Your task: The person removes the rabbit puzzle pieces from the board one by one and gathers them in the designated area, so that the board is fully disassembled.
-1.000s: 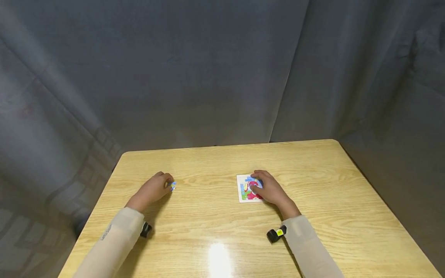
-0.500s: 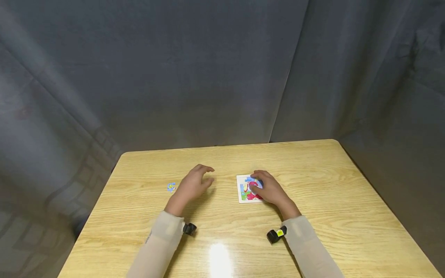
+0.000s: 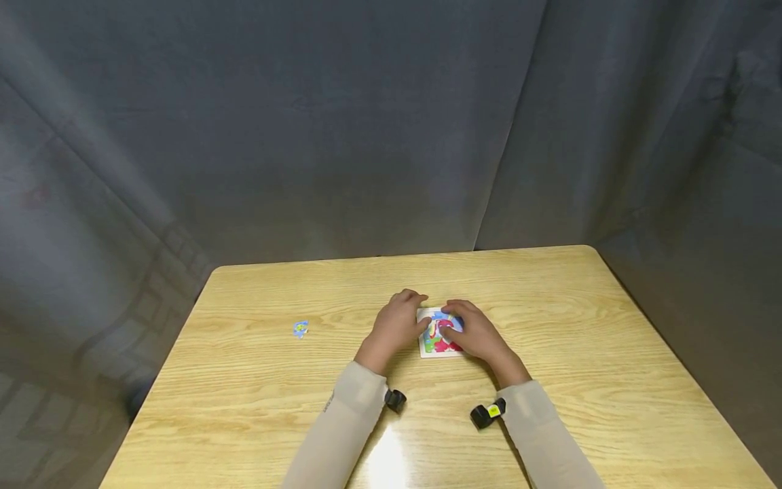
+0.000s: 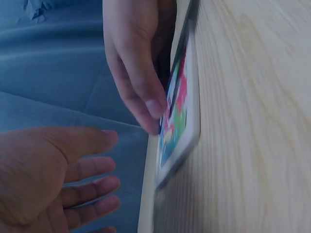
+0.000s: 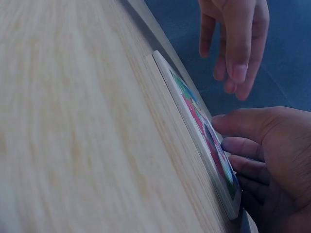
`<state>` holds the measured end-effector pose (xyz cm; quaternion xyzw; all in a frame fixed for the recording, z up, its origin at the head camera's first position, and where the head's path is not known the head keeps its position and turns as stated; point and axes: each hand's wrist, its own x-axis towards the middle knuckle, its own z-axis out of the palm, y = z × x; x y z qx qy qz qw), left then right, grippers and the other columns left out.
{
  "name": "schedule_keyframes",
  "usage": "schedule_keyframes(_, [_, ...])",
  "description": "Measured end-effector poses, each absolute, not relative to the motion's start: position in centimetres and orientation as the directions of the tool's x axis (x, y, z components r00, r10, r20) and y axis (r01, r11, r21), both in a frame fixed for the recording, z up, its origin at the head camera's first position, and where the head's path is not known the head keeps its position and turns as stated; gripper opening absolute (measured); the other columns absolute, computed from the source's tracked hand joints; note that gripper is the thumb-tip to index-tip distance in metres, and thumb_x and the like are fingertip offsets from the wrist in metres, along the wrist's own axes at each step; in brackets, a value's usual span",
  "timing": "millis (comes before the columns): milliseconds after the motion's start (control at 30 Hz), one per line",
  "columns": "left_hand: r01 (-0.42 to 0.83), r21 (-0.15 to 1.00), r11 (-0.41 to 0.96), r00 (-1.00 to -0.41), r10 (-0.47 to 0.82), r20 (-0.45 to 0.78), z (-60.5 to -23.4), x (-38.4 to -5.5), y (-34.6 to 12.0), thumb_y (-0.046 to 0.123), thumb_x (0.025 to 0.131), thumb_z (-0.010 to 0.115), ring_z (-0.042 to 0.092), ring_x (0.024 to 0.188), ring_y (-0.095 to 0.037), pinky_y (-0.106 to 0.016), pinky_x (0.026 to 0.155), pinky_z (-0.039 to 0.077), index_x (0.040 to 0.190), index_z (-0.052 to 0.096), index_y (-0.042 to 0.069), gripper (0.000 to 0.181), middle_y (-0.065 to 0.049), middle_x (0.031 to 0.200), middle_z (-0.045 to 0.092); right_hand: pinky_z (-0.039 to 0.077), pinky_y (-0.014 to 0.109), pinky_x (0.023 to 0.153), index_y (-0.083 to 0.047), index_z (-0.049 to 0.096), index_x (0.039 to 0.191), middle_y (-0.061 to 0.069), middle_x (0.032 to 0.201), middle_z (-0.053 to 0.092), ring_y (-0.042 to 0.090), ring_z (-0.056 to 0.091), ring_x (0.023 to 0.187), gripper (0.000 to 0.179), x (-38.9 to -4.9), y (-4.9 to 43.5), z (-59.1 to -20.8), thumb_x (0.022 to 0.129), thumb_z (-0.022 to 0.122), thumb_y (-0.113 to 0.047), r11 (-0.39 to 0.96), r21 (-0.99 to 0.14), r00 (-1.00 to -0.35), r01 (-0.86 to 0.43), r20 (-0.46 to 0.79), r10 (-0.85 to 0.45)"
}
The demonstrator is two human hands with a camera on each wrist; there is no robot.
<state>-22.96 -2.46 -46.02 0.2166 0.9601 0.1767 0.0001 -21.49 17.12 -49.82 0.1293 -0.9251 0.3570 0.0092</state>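
Observation:
A small square picture puzzle [image 3: 435, 345] with a white frame lies flat on the wooden table, its picture red, green and blue. My right hand [image 3: 479, 336] rests on its right part, the thumb over the picture and the other fingers near its upper right, covering that corner. Just left of the puzzle hovers my left hand [image 3: 394, 326], fingertips over the frame's left edge. In the left wrist view, the left hand [image 4: 63, 179] has its fingers spread with nothing in them. Several small blue and yellow puzzle pieces [image 3: 301, 329] lie farther left.
The wooden table [image 3: 256, 435] has rounded far corners. Grey curtains [image 3: 366, 136] hang close behind and at both sides. Each sleeve carries a small black wrist camera [image 3: 487, 413].
My left hand has left the blue and yellow pieces and travelled right to the puzzle's left edge. The right hand has stayed in place on the puzzle.

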Motion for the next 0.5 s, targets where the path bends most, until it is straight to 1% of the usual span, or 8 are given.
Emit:
schedule_keyframes(200, [0.405,0.327,0.854,-0.911,0.409,0.061,-46.7,-22.9,-1.2,0.037,0.093,0.066,0.051,0.121,-0.023,-0.039,0.093,0.049,0.137,0.056,0.015,0.051,-0.006,0.134,0.053,0.033,0.054,0.108,-0.004,0.06,0.129,0.016,0.142,0.047,0.037,0.042,0.132,0.046,-21.5,17.1,-50.0,0.089,0.07,-0.023,0.716,-0.654,-0.966,-0.245,0.104,-0.236])
schedule_keyframes(500, [0.412,0.315,0.855,-0.907,0.418,0.052,-47.9,-22.8,-0.4,0.039,0.092,0.067,0.051,0.12,-0.023,-0.04,0.093,0.049,0.135,0.058,0.015,0.05,-0.005,0.132,0.054,0.033,0.054,0.108,-0.003,0.06,0.128,0.017,0.142,0.047,0.038,0.042,0.132,0.047,-21.5,17.2,-49.8,0.088,0.072,-0.024,0.711,-0.658,-0.965,-0.248,0.106,-0.239])
